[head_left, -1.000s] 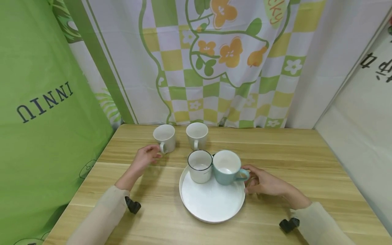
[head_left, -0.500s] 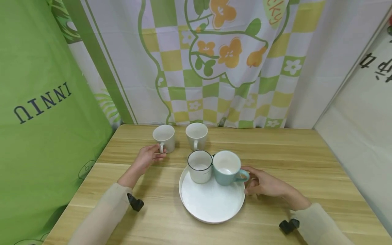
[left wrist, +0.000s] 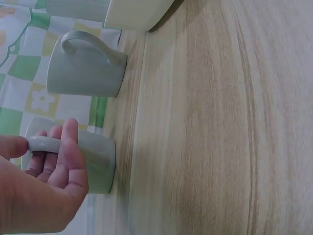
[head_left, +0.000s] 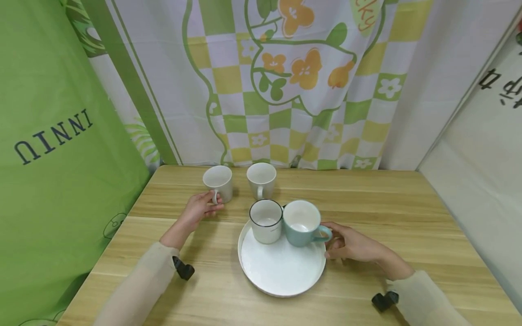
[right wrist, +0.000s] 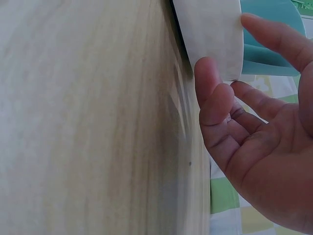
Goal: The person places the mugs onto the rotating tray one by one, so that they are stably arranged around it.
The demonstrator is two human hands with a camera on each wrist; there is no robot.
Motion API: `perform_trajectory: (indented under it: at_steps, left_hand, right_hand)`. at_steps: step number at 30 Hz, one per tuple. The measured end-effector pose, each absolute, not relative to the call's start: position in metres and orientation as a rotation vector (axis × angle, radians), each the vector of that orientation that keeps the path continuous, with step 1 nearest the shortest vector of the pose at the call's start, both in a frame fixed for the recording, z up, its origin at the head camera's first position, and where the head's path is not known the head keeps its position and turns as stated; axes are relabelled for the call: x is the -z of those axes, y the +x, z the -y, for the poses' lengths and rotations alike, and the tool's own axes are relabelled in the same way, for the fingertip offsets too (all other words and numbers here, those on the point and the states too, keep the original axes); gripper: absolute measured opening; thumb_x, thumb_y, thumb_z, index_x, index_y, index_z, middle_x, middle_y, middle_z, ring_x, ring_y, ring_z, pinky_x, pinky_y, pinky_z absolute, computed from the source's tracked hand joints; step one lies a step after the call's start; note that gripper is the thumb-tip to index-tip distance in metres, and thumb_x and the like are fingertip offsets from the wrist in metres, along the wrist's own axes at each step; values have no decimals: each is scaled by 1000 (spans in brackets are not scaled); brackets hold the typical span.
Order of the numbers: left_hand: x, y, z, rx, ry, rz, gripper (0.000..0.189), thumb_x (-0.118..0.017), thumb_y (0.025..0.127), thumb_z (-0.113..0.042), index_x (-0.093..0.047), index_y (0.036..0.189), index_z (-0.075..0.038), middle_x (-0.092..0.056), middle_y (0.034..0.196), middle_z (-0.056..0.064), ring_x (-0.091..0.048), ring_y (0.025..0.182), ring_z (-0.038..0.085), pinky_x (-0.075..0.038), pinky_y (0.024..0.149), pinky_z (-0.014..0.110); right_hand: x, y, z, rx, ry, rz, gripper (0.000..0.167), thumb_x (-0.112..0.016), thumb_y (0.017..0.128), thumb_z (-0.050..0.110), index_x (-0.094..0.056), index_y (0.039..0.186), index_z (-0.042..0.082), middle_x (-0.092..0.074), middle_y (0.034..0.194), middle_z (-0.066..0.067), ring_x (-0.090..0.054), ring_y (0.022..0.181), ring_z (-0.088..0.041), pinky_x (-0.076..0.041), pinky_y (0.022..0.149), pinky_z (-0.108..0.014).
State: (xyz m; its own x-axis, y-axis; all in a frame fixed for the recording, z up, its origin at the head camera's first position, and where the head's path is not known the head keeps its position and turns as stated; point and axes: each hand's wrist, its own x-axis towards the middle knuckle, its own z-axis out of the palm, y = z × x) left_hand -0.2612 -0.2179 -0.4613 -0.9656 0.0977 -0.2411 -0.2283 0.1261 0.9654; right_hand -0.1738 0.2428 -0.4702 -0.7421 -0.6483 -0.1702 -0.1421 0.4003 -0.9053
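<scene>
A light mug (head_left: 220,177) stands at the back left, its handle turned toward me. My left hand (head_left: 197,209) holds that handle; in the left wrist view the thumb presses one side of the handle (left wrist: 44,144) and the fingers lie behind it. My right hand (head_left: 352,242) is at the right edge of a round white tray (head_left: 281,274), fingers loosely bent. In the right wrist view its thumb touches the tray's rim (right wrist: 215,39). Close to those fingers is the handle of a teal mug (head_left: 299,235). Beside the teal mug on the tray stands a white mug with a dark rim (head_left: 266,231).
Another light mug (head_left: 262,180) stands to the right of the one in my left hand, just behind the tray. A patterned curtain (head_left: 302,131) hangs at the back edge of the wooden table (head_left: 391,199). A green cloth (head_left: 53,190) borders the left side.
My left hand has moved slightly right and its fingers have gone in behind the back-left mug's handle. The right hand, the tray and the mugs look unchanged.
</scene>
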Motion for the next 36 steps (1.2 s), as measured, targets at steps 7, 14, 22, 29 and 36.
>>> perform_trajectory:
  at_steps: [7,14,22,29,36]
  left_hand:
    - [461,-259,216,-1894,-204,-2213,46,-44,107,-39,-60,124,1,-73,100,-2,-71,87,6,-47,66,20]
    - [461,-262,217,-1894,-207,-2203,43,-46,106,-41,-63,118,-2,-70,89,-9,-64,78,4,-42,63,21]
    - [458,-266,215,-2033,-196,-2048,45,-48,107,-32,-58,122,8,-70,88,-4,-61,67,2,-44,55,14]
    - [459,-265,212,-2059,-210,-2049,49,-50,106,-33,-58,123,12,-69,83,-5,-65,71,2,-51,61,12]
    - [461,-265,211,-2086,-211,-2045,45,-51,106,-29,-57,120,13,-68,84,-4,-64,72,2,-53,63,13]
  right_hand:
    - [470,-173,-243,1316,-656,-2165,81,-73,91,16,-26,155,4,-59,116,-24,-67,78,-24,-56,51,-32]
    - [471,-173,-243,1318,-654,-2165,81,-73,91,16,-27,155,5,-59,114,-24,-66,77,-22,-55,51,-32]
    - [473,-173,-243,1332,-671,-2148,81,-72,91,16,-25,156,4,-58,115,-25,-66,77,-23,-56,52,-32]
    - [472,-173,-242,1341,-655,-2136,81,-72,92,15,-24,156,3,-57,117,-27,-66,77,-22,-56,53,-32]
    - [470,-172,-242,1337,-651,-2135,80,-71,92,16,-25,155,3,-58,117,-25,-65,75,-21,-56,53,-33]
